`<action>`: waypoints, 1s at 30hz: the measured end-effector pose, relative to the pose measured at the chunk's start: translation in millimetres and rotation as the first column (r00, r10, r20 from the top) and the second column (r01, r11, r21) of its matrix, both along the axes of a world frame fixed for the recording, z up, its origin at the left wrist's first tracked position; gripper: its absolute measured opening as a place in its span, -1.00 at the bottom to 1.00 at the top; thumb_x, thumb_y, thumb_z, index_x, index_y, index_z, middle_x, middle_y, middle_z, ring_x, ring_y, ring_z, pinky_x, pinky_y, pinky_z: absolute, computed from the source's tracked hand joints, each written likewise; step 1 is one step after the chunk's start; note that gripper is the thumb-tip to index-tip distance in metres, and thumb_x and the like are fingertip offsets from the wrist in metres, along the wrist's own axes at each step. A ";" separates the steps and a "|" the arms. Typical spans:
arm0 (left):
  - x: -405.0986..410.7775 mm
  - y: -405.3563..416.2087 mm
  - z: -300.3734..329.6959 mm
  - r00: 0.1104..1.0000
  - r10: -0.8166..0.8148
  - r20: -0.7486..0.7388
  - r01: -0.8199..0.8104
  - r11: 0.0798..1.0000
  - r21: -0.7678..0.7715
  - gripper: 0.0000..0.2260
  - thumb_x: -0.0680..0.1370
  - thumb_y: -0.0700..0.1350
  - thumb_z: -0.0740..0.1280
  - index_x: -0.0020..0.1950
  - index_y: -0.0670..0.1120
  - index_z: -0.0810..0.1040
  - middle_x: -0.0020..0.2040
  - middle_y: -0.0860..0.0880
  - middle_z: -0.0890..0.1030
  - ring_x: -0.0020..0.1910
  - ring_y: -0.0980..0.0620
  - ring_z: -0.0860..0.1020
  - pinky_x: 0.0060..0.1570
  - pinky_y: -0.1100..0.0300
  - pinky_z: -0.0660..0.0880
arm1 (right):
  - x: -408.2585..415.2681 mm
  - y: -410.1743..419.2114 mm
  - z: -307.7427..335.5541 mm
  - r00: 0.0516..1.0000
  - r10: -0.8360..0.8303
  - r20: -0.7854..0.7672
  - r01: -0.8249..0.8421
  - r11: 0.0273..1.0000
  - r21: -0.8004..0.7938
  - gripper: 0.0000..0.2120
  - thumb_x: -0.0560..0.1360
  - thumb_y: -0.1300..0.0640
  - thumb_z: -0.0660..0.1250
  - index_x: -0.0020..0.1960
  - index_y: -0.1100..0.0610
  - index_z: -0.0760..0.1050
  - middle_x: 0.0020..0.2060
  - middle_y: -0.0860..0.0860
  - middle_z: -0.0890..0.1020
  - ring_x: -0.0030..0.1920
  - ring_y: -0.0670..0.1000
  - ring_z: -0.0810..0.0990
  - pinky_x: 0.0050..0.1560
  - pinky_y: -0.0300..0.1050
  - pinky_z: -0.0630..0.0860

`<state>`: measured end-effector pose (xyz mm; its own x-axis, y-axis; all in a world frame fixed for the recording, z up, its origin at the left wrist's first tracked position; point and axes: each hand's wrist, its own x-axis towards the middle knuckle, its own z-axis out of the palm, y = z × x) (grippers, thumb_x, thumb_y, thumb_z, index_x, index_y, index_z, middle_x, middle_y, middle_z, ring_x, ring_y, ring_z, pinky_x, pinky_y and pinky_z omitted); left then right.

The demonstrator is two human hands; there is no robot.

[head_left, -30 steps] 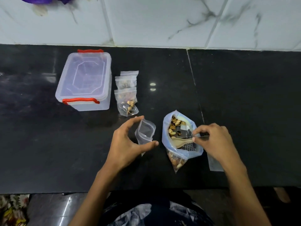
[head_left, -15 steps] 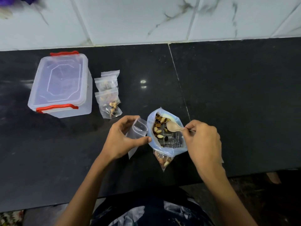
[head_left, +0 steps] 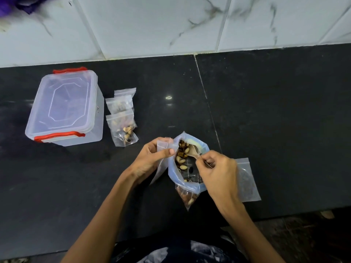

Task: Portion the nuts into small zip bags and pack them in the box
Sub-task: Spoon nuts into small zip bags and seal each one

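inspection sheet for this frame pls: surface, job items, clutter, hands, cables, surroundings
Surface: black stone counter, one seam.
Job's things: big nut bag open, wooden spoon inside; empty zip bag beside it; two filled zip bags by the lidded box; spare zip bags at right.
Clutter: nothing seen.
Hands: left hand holds the empty zip bag; right hand pinches the spoon handle.
Cables: nothing seen.
Surroundings: marbled white wall tiles; purple object top left, blurred.
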<state>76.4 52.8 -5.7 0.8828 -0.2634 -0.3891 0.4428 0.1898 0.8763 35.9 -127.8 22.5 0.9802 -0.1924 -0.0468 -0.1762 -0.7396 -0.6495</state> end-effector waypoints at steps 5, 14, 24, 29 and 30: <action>3.1 1.9 1.0 0.999 -0.042 -0.015 0.042 0.999 0.013 -0.35 0.11 0.05 0.60 0.14 -0.12 0.54 0.05 -0.13 0.66 0.10 -0.10 0.60 0.14 0.03 0.52 | 9.9 -11.6 -9.9 0.999 0.001 -0.042 0.005 0.989 0.151 -0.96 0.45 0.10 0.41 -0.15 0.06 0.62 -0.32 -0.17 0.62 -0.31 -0.23 0.58 -0.32 -0.41 0.48; -6.2 -2.5 -1.6 0.995 0.098 -0.010 -0.099 0.993 -0.058 -0.62 0.25 -0.11 0.47 0.04 -0.10 0.54 -0.10 -0.02 0.66 -0.08 0.10 0.64 -0.14 0.28 0.56 | 6.3 -29.5 -11.9 0.986 0.018 -0.168 0.044 0.933 0.357 -0.98 0.41 0.07 0.44 -0.20 -0.03 0.62 -0.30 -0.12 0.66 -0.24 -0.16 0.61 -0.22 -0.25 0.51; -11.4 -3.3 -1.6 0.990 0.137 -0.031 -0.139 0.986 -0.089 -0.65 0.31 -0.15 0.43 0.07 -0.12 0.53 -0.08 -0.04 0.67 -0.06 0.06 0.65 -0.16 0.26 0.56 | 1.8 -3.0 5.4 0.999 -0.036 0.011 0.036 0.998 -0.043 -0.94 0.47 0.11 0.38 -0.08 0.07 0.61 -0.27 -0.13 0.59 -0.32 -0.17 0.53 -0.31 -0.36 0.43; -9.1 -3.5 -4.1 0.988 0.146 -0.055 -0.150 0.985 -0.087 -0.60 0.25 -0.08 0.50 0.05 -0.09 0.53 -0.02 -0.10 0.65 0.03 -0.03 0.62 0.02 0.10 0.55 | 0.4 11.5 -9.1 0.982 0.087 0.169 -0.066 0.990 -0.125 -0.94 0.41 0.20 0.45 -0.11 0.13 0.62 -0.25 -0.03 0.65 -0.32 -0.14 0.56 -0.33 -0.37 0.44; -7.6 -2.5 -4.3 0.989 0.139 -0.055 -0.143 0.987 -0.076 -0.58 0.23 -0.05 0.51 0.03 -0.09 0.53 -0.02 -0.12 0.64 0.04 -0.05 0.61 0.06 0.07 0.54 | 1.1 11.0 -13.9 0.971 0.128 0.203 -0.102 0.986 -0.134 -0.92 0.39 0.21 0.47 -0.12 0.13 0.62 -0.26 -0.02 0.66 -0.32 -0.11 0.59 -0.34 -0.31 0.49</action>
